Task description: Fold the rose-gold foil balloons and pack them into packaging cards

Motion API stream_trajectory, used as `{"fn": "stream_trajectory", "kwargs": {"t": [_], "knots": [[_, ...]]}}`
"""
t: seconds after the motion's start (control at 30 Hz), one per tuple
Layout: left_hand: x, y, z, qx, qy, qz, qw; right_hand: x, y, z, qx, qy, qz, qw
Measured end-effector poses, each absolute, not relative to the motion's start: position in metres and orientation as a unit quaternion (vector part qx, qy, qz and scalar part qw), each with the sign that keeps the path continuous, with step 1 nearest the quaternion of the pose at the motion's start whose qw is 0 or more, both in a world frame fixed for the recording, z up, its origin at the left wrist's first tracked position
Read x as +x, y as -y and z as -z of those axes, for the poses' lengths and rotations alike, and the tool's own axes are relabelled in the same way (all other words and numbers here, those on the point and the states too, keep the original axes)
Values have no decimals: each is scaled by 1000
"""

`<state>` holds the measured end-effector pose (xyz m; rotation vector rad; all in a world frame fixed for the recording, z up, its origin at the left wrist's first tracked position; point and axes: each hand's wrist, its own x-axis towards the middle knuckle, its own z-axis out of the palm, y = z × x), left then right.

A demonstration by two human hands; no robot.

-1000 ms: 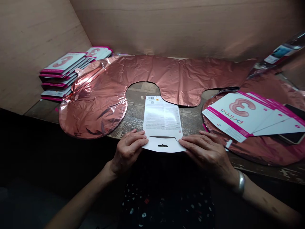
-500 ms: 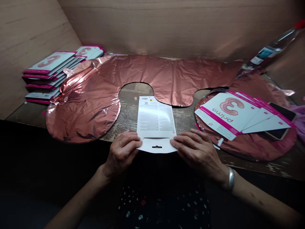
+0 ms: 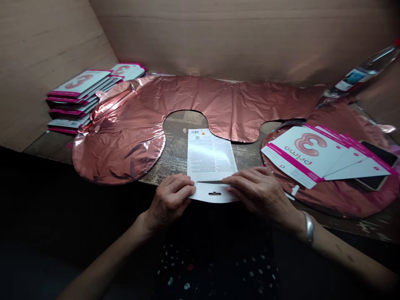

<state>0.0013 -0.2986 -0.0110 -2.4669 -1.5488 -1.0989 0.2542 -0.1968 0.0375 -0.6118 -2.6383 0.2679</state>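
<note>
A white printed cardboard sleeve (image 3: pixel 211 160) lies with its text side up, its end with the hang hole toward me at the table's front edge. My left hand (image 3: pixel 173 196) pinches the left corner of that end, thumb on top. My right hand (image 3: pixel 261 191) grips the right corner, its fingers lying over the slit, which gapes slightly as a dark line. Behind the sleeve spreads a large flat rose-gold foil balloon (image 3: pixel 125 137) in the shape of a 3, one lobe overlapping the sleeve's far right corner.
Stacked white and pink packets (image 3: pixel 78 85) stand at the back left. On the balloon's right lobe lie several fanned-out cardboard sleeves (image 3: pixel 300 156), partly over a phone (image 3: pixel 371 181). A plastic bottle (image 3: pixel 359 75) leans at the right. Wooden panels (image 3: pixel 234 37) close off the back and sides.
My right fingers have shifted inward over the slit, and its gap has widened a little. The whole scene sits slightly further right in view.
</note>
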Motion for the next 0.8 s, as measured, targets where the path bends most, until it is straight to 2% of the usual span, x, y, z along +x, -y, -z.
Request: {"fn": "stream_trajectory", "kwargs": {"t": [0.13,0.27,0.43,0.53,0.8], "knots": [[19,299,11,-789,504,351,9,236,188,-36,-222,953,-99,184],[47,301,5,-801,492,339,-28,235,184,-37,-293,941,-101,140],[69,306,3,-794,527,301,-35,239,196,-37,-359,928,-12,101],[69,307,6,-783,535,316,-28,234,205,-36,-383,919,20,92],[68,302,18,-779,533,331,-11,226,211,-38,-439,894,20,90]]}}
